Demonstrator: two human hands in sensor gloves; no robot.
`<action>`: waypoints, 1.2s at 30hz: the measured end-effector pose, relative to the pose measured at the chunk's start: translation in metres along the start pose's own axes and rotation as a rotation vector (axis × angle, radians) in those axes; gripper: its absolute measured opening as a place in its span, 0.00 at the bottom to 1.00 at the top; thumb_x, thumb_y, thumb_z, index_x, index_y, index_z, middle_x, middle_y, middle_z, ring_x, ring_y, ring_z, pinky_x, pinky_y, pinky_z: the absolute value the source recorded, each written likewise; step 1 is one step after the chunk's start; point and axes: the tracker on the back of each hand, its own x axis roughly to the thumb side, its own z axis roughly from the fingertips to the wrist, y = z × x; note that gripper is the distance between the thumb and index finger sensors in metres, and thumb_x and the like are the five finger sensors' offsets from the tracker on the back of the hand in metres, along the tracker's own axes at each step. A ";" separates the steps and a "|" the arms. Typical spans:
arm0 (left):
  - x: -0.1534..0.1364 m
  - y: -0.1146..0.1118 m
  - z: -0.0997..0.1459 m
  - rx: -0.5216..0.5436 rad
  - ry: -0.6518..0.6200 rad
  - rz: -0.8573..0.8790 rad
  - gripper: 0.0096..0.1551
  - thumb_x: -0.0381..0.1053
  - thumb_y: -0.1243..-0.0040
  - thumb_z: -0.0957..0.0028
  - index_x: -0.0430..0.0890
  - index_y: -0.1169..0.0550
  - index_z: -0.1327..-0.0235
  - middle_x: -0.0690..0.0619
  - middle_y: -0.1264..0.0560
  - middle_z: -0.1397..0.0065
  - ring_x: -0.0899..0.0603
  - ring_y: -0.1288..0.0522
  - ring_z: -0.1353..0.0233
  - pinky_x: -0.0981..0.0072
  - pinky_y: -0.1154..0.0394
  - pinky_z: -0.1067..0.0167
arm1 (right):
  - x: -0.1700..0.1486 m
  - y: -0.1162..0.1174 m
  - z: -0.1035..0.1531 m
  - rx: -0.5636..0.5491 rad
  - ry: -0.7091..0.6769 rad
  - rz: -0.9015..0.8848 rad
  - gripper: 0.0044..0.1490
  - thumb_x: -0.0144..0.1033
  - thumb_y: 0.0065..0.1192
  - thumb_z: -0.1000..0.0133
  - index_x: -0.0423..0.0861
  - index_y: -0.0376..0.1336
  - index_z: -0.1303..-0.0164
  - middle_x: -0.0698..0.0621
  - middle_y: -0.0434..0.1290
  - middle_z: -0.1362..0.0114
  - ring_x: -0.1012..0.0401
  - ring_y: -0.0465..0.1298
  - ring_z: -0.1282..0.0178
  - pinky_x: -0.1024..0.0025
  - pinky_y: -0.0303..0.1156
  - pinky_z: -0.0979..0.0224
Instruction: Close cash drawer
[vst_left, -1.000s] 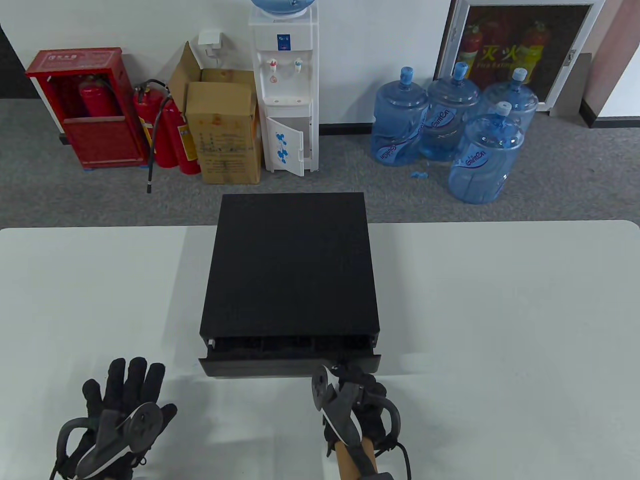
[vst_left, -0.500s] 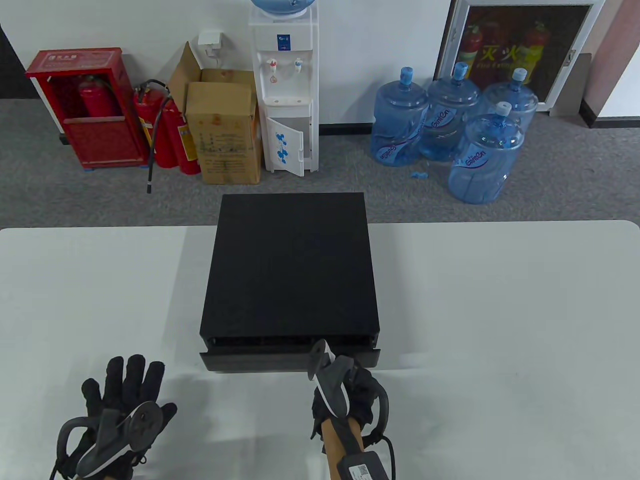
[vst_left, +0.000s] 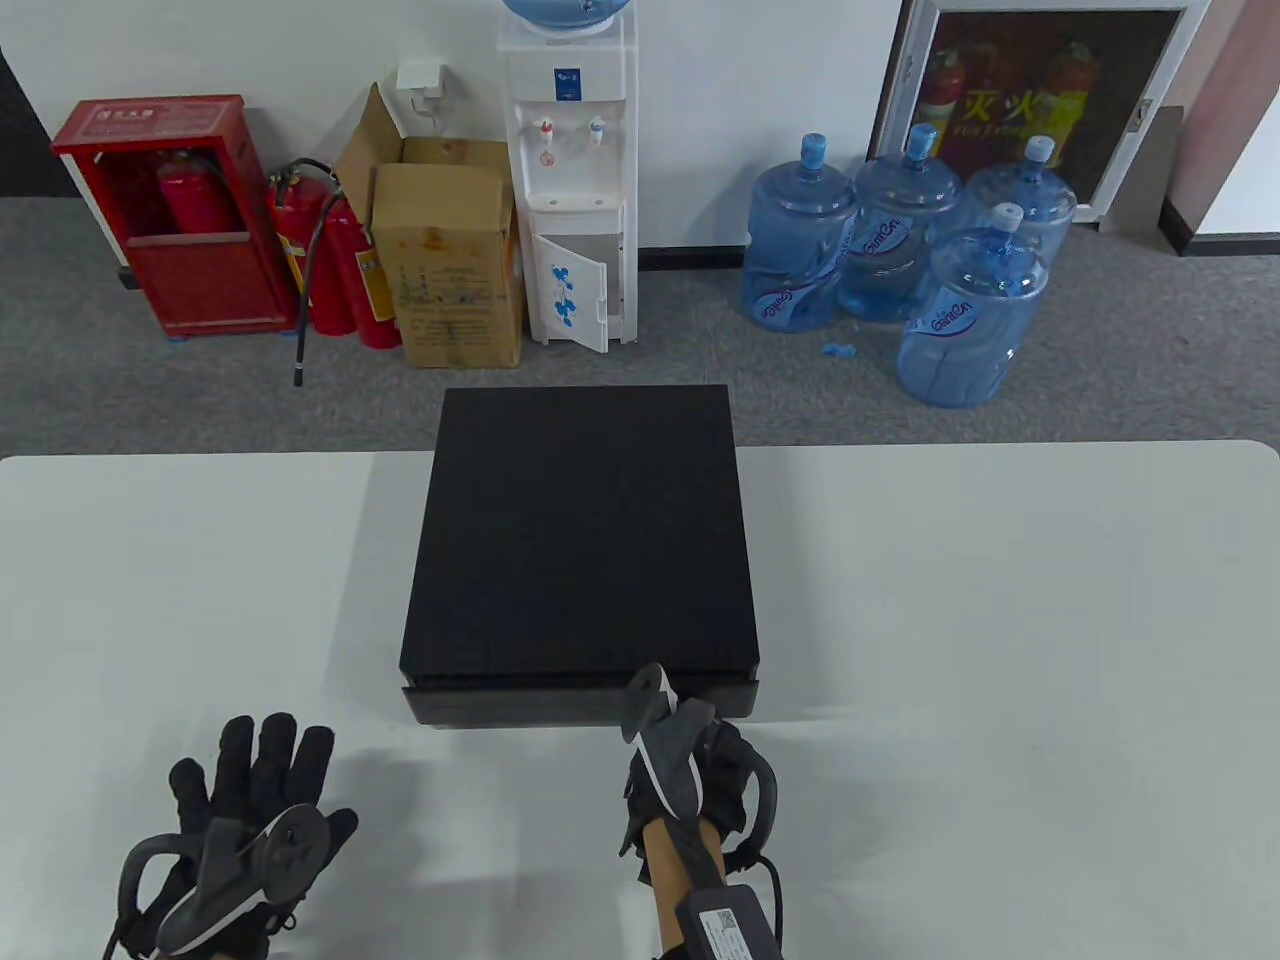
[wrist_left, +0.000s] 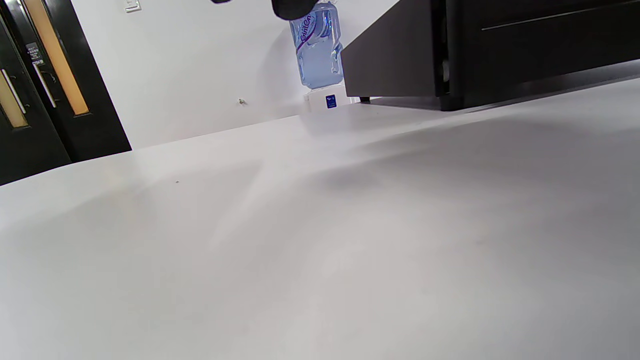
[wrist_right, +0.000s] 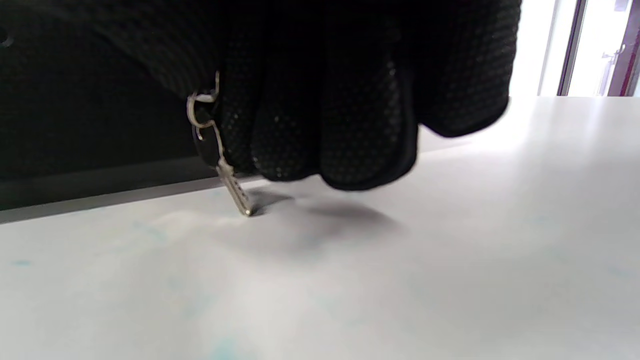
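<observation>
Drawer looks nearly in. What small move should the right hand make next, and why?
Probably a short further push straight in. In the table view the drawer front projects a little past the case, and the right hand is at its right part, curled fingers by the hanging key. The left hand rests on the table.

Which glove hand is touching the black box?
The right hand. Its curled fingers are up against the front of the cash drawer, with a key dangling beside them. The left hand lies spread on the white table, away from the drawer.
</observation>
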 end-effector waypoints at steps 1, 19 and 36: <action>0.000 0.000 0.000 0.001 0.000 0.001 0.50 0.75 0.67 0.46 0.57 0.55 0.12 0.44 0.54 0.06 0.29 0.58 0.10 0.21 0.55 0.25 | 0.000 0.000 -0.001 0.003 0.000 -0.002 0.28 0.55 0.59 0.51 0.51 0.77 0.52 0.53 0.85 0.49 0.60 0.86 0.56 0.56 0.81 0.41; 0.000 -0.001 0.001 -0.002 0.003 0.004 0.50 0.75 0.67 0.46 0.57 0.55 0.12 0.44 0.53 0.06 0.29 0.57 0.10 0.22 0.55 0.25 | 0.002 -0.006 -0.002 0.005 0.015 -0.005 0.28 0.56 0.59 0.51 0.50 0.77 0.52 0.52 0.85 0.51 0.61 0.85 0.59 0.57 0.82 0.43; 0.001 -0.001 0.001 -0.006 -0.008 0.012 0.49 0.75 0.67 0.46 0.57 0.54 0.12 0.44 0.52 0.06 0.30 0.57 0.10 0.22 0.55 0.25 | 0.006 -0.008 -0.009 0.017 0.020 0.001 0.29 0.56 0.60 0.51 0.50 0.77 0.52 0.53 0.85 0.52 0.61 0.86 0.59 0.57 0.82 0.43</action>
